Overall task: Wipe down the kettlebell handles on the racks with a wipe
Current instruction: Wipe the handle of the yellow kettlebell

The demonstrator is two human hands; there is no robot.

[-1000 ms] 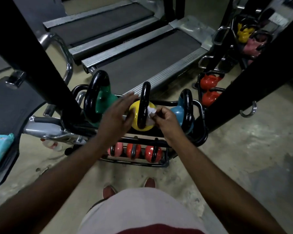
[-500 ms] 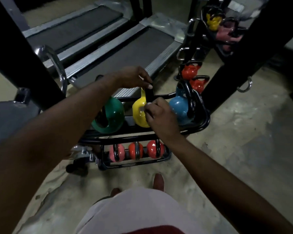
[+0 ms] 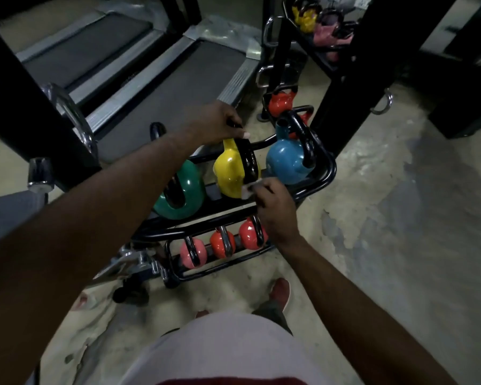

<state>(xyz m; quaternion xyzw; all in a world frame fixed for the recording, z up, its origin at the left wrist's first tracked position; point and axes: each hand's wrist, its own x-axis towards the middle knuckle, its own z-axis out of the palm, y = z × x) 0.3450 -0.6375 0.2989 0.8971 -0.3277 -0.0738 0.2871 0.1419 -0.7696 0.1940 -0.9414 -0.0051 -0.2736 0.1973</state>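
Note:
A yellow kettlebell (image 3: 229, 173) with a black handle (image 3: 250, 159) stands in the middle of the top tier of a black rack (image 3: 321, 182), between a green kettlebell (image 3: 182, 190) and a blue kettlebell (image 3: 288, 161). My left hand (image 3: 220, 122) grips the top of the yellow kettlebell's handle. My right hand (image 3: 274, 209) pinches a white wipe (image 3: 249, 190) at the lower near end of that handle. Three small kettlebells, one pink (image 3: 193, 252) and two red (image 3: 250, 234), sit on the bottom tier.
Two treadmills (image 3: 161, 79) lie behind the rack. A second rack (image 3: 320, 31) at the back right holds yellow, pink and red kettlebells. Black uprights (image 3: 353, 79) rise left and right. Chrome machine parts (image 3: 75, 118) sit to the left. My feet (image 3: 279, 289) stand on concrete floor.
My left hand went from the yellow kettlebell's body up to the top of its handle. My right hand slid the wipe down the handle toward its near base. The view shifted left.

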